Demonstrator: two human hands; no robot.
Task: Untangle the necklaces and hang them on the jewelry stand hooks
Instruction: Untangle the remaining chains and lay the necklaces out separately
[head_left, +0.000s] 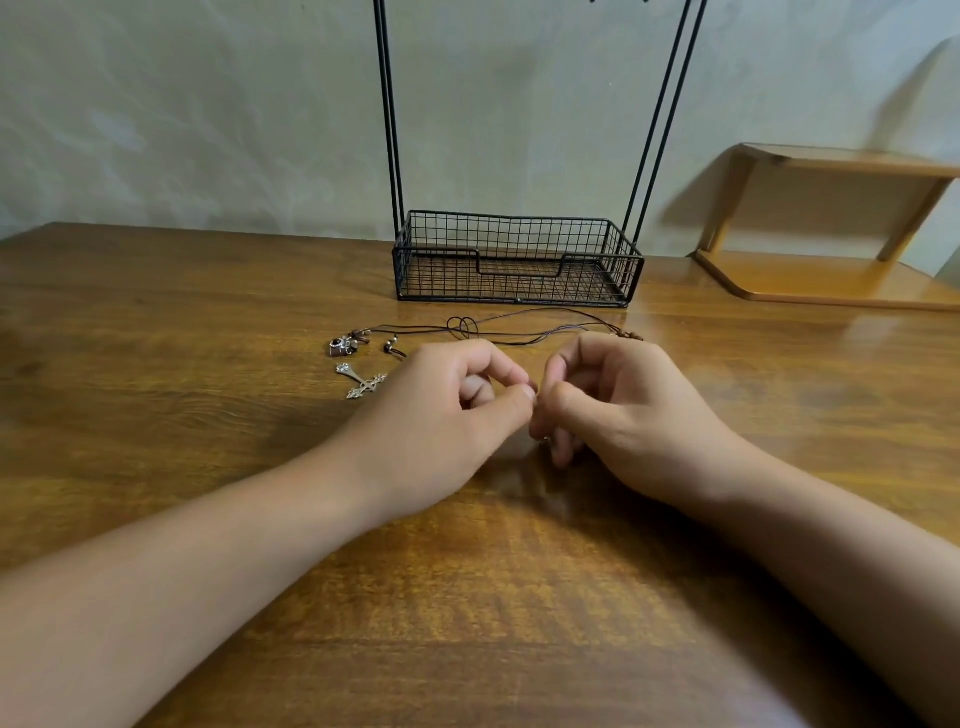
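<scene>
Dark cord necklaces (519, 325) lie tangled on a wooden surface (208, 322), their strands looping just in front of a jewelry stand (517, 260) and running from a small cluster of beads at the right toward the pendants at the left. A silver cross pendant (365, 382) rests flat beside the left hand (447, 410), and a small dark, camera-shaped charm (343, 346) sits just beyond it, near two loose beaded cord ends.

Both hands hover low over the surface, knuckle to knuckle, just in front of the cords. The left hand's fingers (511, 371) are curled, thumb pressed to forefinger in a tight pinch; the right hand (618, 410) is curled the same way, its fingertips meeting those of the left. Whatever they pinch is too fine to make out, though a small metallic glint shows beneath the right hand.

The stand's black wire basket (415, 270), a shallow tray with a notched front wall, holds nothing visible; four thin black rods rise from its ends and leave the frame at the top, hooks out of sight. A low wooden shelf (831, 280) stands at the far right against a pale wall.
</scene>
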